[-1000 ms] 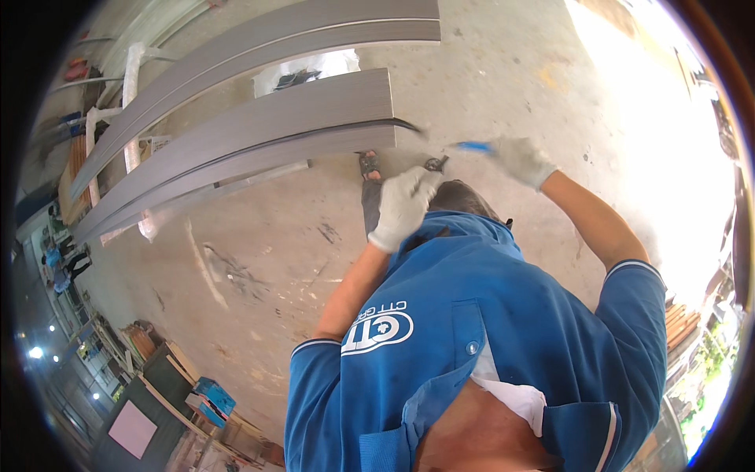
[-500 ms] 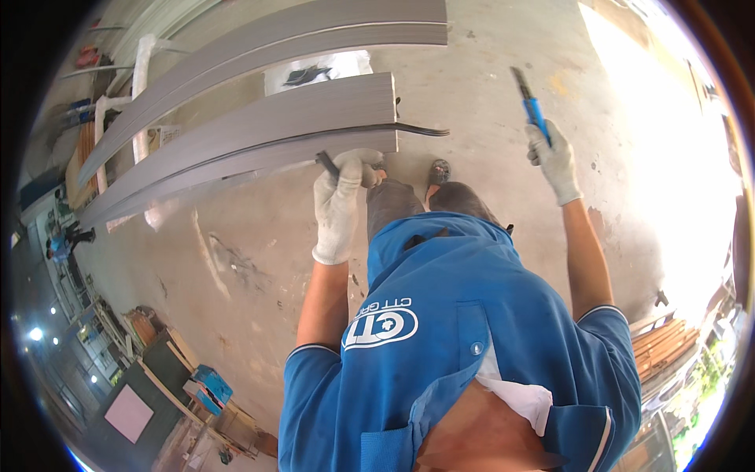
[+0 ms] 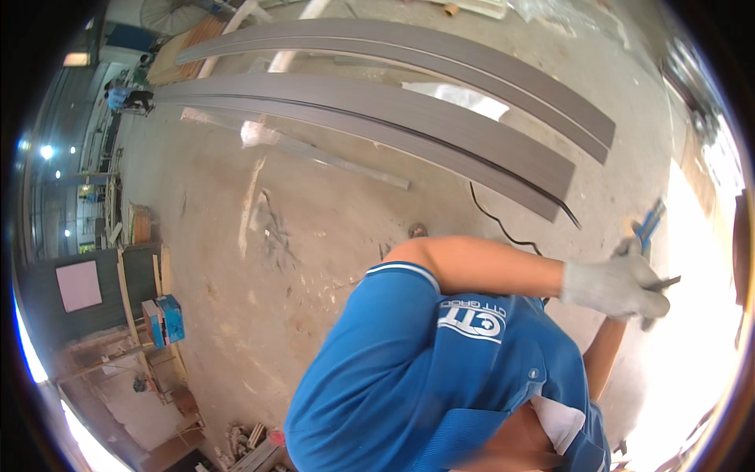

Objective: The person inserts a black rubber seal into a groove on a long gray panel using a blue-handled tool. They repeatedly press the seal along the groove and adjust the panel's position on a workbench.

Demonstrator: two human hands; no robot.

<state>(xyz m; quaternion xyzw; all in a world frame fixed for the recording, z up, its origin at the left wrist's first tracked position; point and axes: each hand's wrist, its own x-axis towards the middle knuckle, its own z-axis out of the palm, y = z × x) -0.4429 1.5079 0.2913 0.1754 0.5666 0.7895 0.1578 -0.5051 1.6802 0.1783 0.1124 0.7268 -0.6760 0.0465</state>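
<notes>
Gloved in pale grey, my left hand reaches across my body to the right. Its fingers are closed on a short dark strip, whose end sticks out past them. Just beyond it, my right hand, gloved too and partly hidden behind the left, grips a blue utility knife pointing away from me. Ahead lies a long grey panel. A black rubber-like strip runs along its groove and juts past the right end. Both hands are apart from the panel.
A second grey panel lies parallel beyond the first. White-wrapped supports stand at the panels' left part. Clear plastic shows between them. A black cord curves over the floor. A blue box stands left; another person is far left.
My body and view have turned to the right. The left hand, with the short strip, has swung from beside the panel across to the right hand, which still holds the knife.
</notes>
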